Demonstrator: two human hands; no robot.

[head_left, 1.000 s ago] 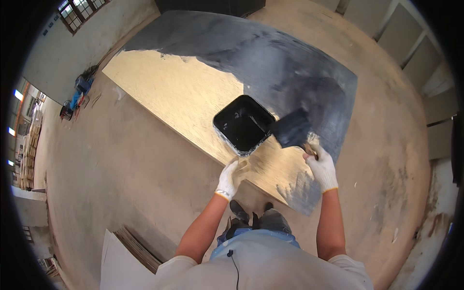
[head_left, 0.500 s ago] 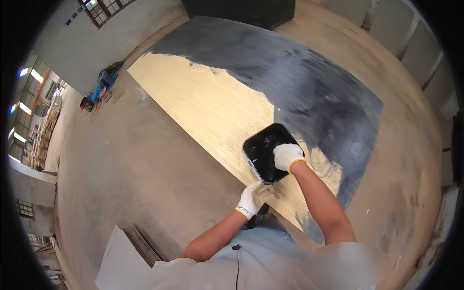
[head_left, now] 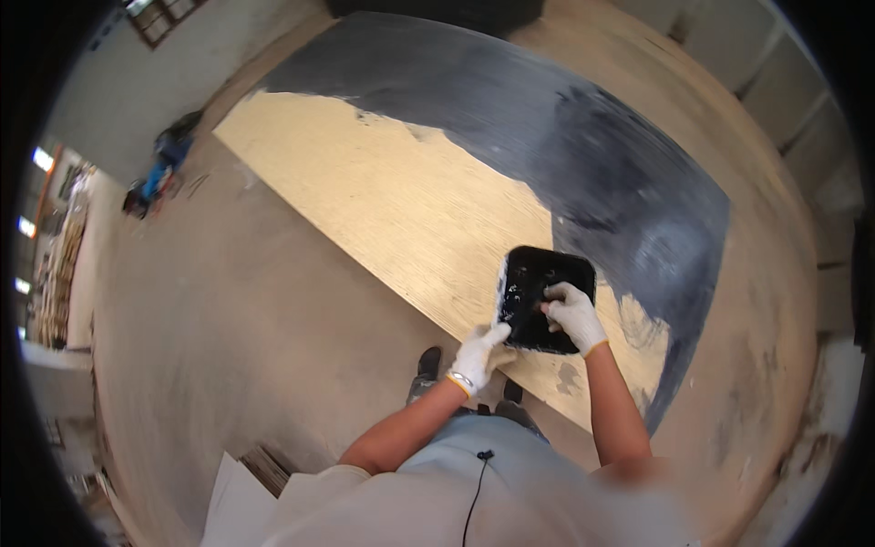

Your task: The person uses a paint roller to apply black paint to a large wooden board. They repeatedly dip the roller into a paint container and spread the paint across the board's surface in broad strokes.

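A black, square-mouthed paint tub [head_left: 522,313] with pale smears on its outer wall is above the near edge of a large wood board [head_left: 365,201]. My left hand [head_left: 478,357], in a white knit glove, closes on the tub's near left corner. Over the tub's mouth, my gloved right hand [head_left: 576,317] is closed in a pinch. A small brownish bit shows at its fingers, but I cannot make out what it holds. Dark grey-black paint [head_left: 437,73] covers the board's far and right parts; the near left part is bare pale wood.
My feet, in dark shoes [head_left: 429,362], are at the board's near edge. A stack of sheets [head_left: 244,492] lies at the lower left. Blue and dark items [head_left: 162,173] lie by the left wall, and large grey panels [head_left: 775,91] line the right.
The tub and both hands have shifted right over the board, and the tub has turned. My right hand has come up from deep inside the tub, its fingers now showing. The view has shifted too.
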